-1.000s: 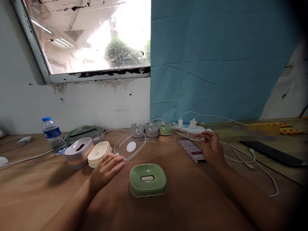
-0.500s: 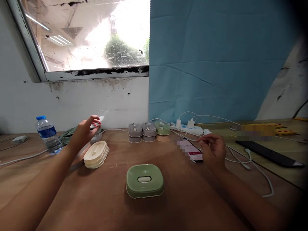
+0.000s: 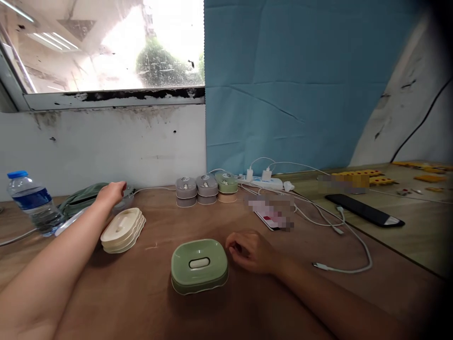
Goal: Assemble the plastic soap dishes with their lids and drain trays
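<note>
A green oval box (image 3: 199,264) with a cream slot piece in its lid sits in front of me on the brown table. My right hand (image 3: 249,251) rests just right of it, fingers loosely curled, with nothing visible in them. My left hand (image 3: 112,193) reaches to the back left, above a clear plastic container (image 3: 124,202) and beside a dark green pouch (image 3: 82,199). Its fingertips are turned away from me, so what they hold, if anything, is hidden. Nearer to me than that hand lies a stack of cream oval trays (image 3: 122,225).
A water bottle (image 3: 34,203) stands far left. Several small two-tier boxes (image 3: 206,190) line up near the wall. On the right are a phone (image 3: 268,215), white cables (image 3: 364,255), a power strip (image 3: 272,183) and a black slab (image 3: 364,210).
My view has turned right. My right hand has come from beside the phone to the green box. My left hand has lowered; the white and red piece at its fingers no longer shows.
</note>
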Demonstrator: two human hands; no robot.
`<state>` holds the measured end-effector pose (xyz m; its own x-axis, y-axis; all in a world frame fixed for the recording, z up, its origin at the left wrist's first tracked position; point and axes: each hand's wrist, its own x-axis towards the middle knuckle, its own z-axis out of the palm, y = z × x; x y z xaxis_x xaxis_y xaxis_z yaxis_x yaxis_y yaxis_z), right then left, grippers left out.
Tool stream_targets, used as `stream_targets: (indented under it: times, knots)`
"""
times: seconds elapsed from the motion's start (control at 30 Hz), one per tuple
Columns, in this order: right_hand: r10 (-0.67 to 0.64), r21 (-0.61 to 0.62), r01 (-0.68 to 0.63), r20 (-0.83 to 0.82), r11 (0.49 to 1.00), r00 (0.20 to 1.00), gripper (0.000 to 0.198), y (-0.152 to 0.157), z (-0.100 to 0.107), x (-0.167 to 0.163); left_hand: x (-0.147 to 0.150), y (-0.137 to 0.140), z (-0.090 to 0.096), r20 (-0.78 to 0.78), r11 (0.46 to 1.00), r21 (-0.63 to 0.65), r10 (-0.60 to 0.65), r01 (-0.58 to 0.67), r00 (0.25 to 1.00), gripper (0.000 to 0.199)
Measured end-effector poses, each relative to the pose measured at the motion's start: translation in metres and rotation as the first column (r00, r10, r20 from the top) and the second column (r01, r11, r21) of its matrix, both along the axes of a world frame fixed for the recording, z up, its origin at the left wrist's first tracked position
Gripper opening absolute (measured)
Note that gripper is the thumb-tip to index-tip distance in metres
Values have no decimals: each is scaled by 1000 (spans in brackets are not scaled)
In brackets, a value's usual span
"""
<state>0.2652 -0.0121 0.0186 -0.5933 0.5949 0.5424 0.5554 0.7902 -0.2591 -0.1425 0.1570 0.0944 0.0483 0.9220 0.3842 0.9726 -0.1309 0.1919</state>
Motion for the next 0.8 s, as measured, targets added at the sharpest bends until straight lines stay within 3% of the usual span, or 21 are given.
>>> stream_targets:
  times: [0.13, 0.4, 0.8]
  knots:
    - [7, -43, -6, 21, 999, 1000, 14, 2, -1, 2, -5, 4, -10, -155, 994, -71, 72, -84, 985, 2]
    - [-31, -83, 32, 9, 996, 999, 15, 5, -2, 4, -9, 18, -16, -331, 955, -254, 60, -150, 942, 25]
    - [-35, -88, 35, 2, 996, 999, 15, 6, -2, 4, -8, 14, -12, -390, 945, -268, 72, -188, 918, 25]
